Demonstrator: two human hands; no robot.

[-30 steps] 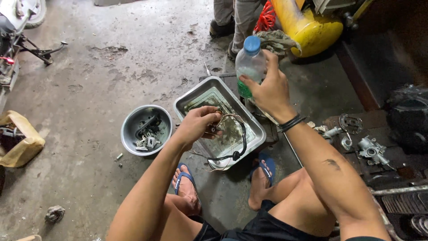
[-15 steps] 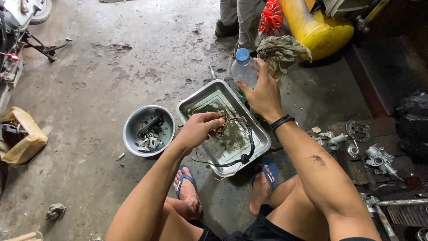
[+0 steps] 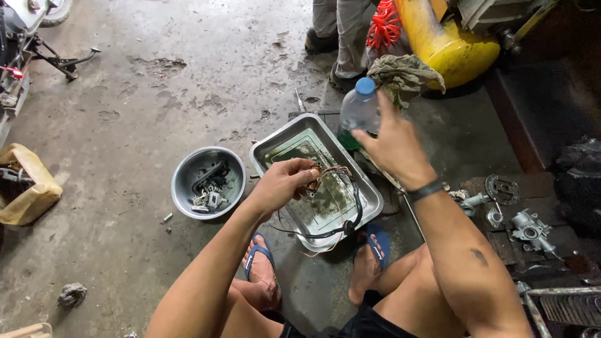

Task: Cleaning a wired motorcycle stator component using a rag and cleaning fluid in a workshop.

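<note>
My left hand (image 3: pixel 283 183) pinches a small brown electrical part with thin wires (image 3: pixel 315 173) over a rectangular metal tray (image 3: pixel 369 201). A black cable (image 3: pixel 348 224) from that part loops over the tray's near rim. A film of dirty liquid lies in the tray. My right hand (image 3: pixel 393 147) is loosely around a clear plastic bottle (image 3: pixel 359 111) with a blue cap and a little green liquid, just past the tray's far right edge. Thumb and forefinger flank the bottle.
A round metal bowl (image 3: pixel 185 168) with small parts sits left of the tray. Behind the bottle are a grey rag (image 3: pixel 407 74), a yellow tank (image 3: pixel 447 45), a red coiled hose (image 3: pixel 383 25) and another person's legs (image 3: pixel 343 31). Engine parts (image 3: pixel 529 228) lie at right.
My right hand carried the bottle down from above the tray to its far right edge, and its grip has loosened. My left hand stayed over the tray with the wired part.
</note>
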